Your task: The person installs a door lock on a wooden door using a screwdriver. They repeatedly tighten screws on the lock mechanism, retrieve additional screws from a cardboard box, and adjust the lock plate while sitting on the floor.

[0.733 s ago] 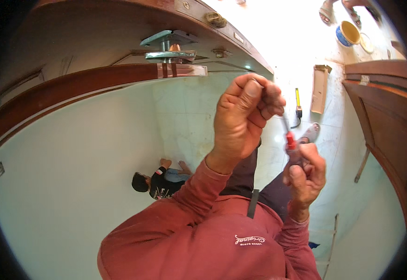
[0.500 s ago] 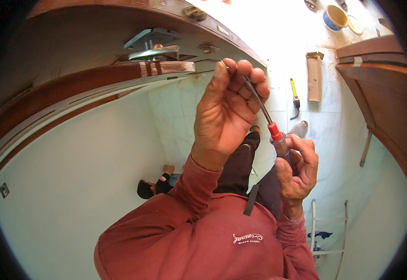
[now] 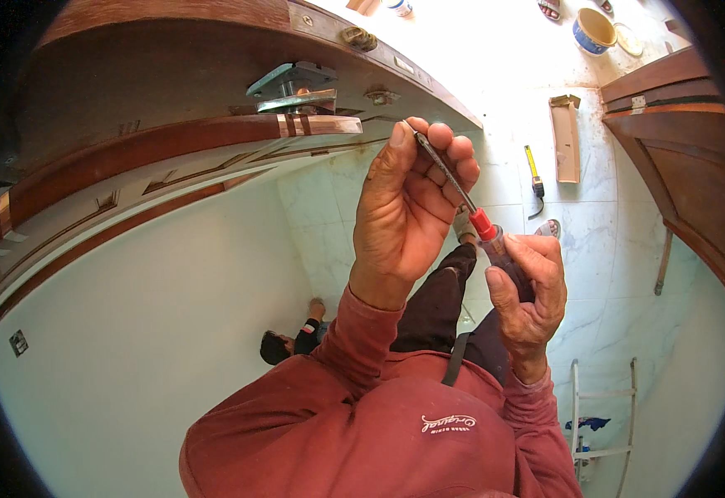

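Note:
My right hand is closed round the clear handle of a screwdriver with a red collar. Its metal shaft points up and left, and the tip lies at the fingers of my left hand. There the thumb and forefinger pinch a tiny metal piece that looks like a screw, mostly hidden by the fingertips; the other fingers curl loosely beside the shaft. Left of this hand stands a brown wooden door with a metal lever handle on a plate.
On the tiled floor lie a yellow tape measure and an open cardboard box. Farther off stands a bucket. A second wooden door is at the right, above a white ladder. Another person is low by the left wall.
The screwdriver tip has moved left, from among the left fingers to the pinch of thumb and forefinger. The view has shifted slightly, with the door and floor things a little displaced.

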Available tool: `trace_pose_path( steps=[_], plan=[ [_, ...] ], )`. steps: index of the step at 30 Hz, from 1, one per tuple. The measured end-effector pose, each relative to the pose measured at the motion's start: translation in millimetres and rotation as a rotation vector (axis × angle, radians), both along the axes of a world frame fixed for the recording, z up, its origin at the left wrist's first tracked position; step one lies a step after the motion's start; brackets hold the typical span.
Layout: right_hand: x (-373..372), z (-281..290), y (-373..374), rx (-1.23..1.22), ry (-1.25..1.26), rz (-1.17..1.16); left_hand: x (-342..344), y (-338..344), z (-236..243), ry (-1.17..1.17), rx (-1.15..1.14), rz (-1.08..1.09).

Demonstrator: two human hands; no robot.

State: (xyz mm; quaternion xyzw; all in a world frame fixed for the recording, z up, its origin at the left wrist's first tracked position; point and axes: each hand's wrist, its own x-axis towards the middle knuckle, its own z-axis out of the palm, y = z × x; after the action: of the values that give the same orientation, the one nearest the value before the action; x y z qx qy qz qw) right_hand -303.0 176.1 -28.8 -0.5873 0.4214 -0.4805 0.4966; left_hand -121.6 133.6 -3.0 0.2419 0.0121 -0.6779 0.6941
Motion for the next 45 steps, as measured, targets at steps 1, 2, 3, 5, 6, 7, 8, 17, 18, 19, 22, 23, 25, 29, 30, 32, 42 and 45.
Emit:
trace_pose_path(
  steps=[1, 2, 3, 5, 6, 7, 8, 17, 18, 19, 22, 23, 25, 29, 30, 32, 42, 45],
  plan=[
    [-1, 1, -1, -0.011, 0.014, 0.004, 0, -1, 1, -0.027, -0.003, 0.002],
    [-2, 2, -2, -0.021, 0.027, 0.007, -1, -2, 2, -0.054, -0.006, 0.004],
    [-2, 4, -3, -0.03, 0.04, 0.012, 0, -2, 3, -0.081, -0.008, 0.007],
    [-2, 7, -5, -0.106, 0.124, -0.007, 0, -3, 5, -0.208, 0.011, 0.017],
    [-2, 8, -6, -0.145, 0.168, -0.018, 1, -4, 5, -0.27, 0.02, 0.02],
    [-2, 9, -8, -0.178, 0.191, -0.02, 4, -4, 4, -0.315, 0.006, 0.006],
    [-1, 10, -10, -0.211, 0.215, -0.022, 8, -4, 1, -0.361, -0.007, -0.007],
    [-3, 24, -10, 0.855, -0.618, 0.198, 15, -6, -17, -0.21, -0.086, -0.031],
    [1, 22, -9, 0.733, -0.485, 0.188, 14, -8, -18, -0.165, -0.1, -0.014],
    [3, 21, -9, 0.608, -0.354, 0.176, 13, -10, -18, -0.116, -0.146, 0.006],
    [9, 26, -14, 0.44, -0.253, 0.173, -3, -22, -23, 0.188, -0.32, 0.095],
    [14, 29, -20, 0.414, -0.236, 0.188, -2, -29, -24, 0.236, -0.374, 0.117],
    [20, 35, -22, 0.373, -0.177, 0.192, -3, -33, -28, 0.364, -0.467, 0.147],
    [26, 39, -22, 0.393, -0.172, 0.201, -8, -42, -26, 0.478, -0.543, 0.207],
    [27, 41, -23, 0.385, -0.17, 0.2, -9, -44, -25, 0.491, -0.552, 0.215],
    [28, 42, -24, 0.37, -0.167, 0.196, -11, -48, -21, 0.516, -0.571, 0.228],
    [46, 42, -20, 0.272, -0.093, 0.155, -9, -57, -27, 0.631, -0.647, 0.207],
    [52, 44, -12, 0.326, -0.128, 0.144, -8, -60, -51, 0.717, -0.777, 0.206]
  ],
)
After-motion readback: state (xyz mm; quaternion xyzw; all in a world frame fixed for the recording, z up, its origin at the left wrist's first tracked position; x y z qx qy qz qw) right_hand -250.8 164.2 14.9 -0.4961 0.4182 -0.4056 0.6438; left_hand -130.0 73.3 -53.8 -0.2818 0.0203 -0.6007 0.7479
